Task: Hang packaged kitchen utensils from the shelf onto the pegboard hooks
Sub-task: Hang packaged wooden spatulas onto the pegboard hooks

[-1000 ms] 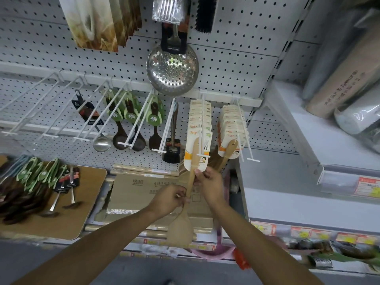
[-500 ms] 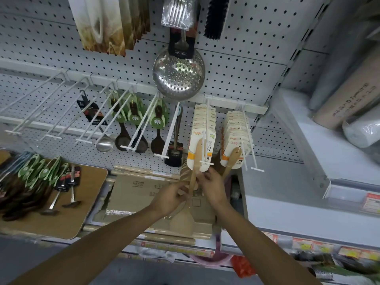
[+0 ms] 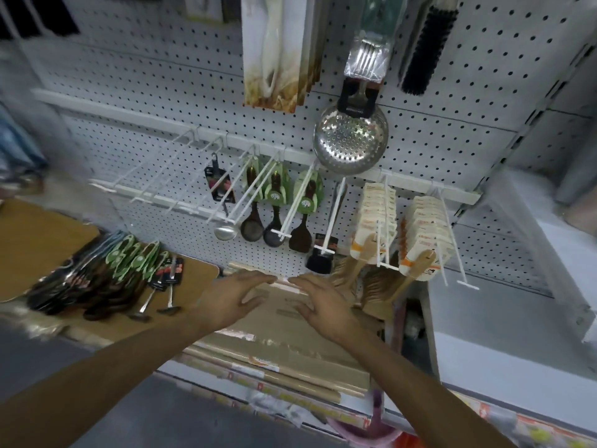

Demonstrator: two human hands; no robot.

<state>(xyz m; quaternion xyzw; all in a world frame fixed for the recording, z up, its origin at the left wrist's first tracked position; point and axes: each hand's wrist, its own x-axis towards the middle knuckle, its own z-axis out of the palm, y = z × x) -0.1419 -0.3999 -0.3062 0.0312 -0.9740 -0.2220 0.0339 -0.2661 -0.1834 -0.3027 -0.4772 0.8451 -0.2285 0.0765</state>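
Above the cardboard boxes (image 3: 290, 321), left hand (image 3: 226, 299) and right hand (image 3: 326, 305) hover released, empty; next, grip one green-carded spoon (image 3: 135, 260) by its card.

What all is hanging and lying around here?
Pegboard: one, white, back wall.
Hooks: a row, white, several at left bare.
Skimmer: one, steel, hanging high at centre.
Brush: one, black, top right.
Dark spoons: three, green cards, on middle hooks.
Ladle: one, steel, left of them.
Wooden spatulas: two packed hooks, cream cards, right.
Loose utensils: a pile, dark with green cards, on brown board at left.
Cardboard boxes: flat stack, tan, under the hands.
Left hand: fingers spread, holding nothing.
Right hand: same.
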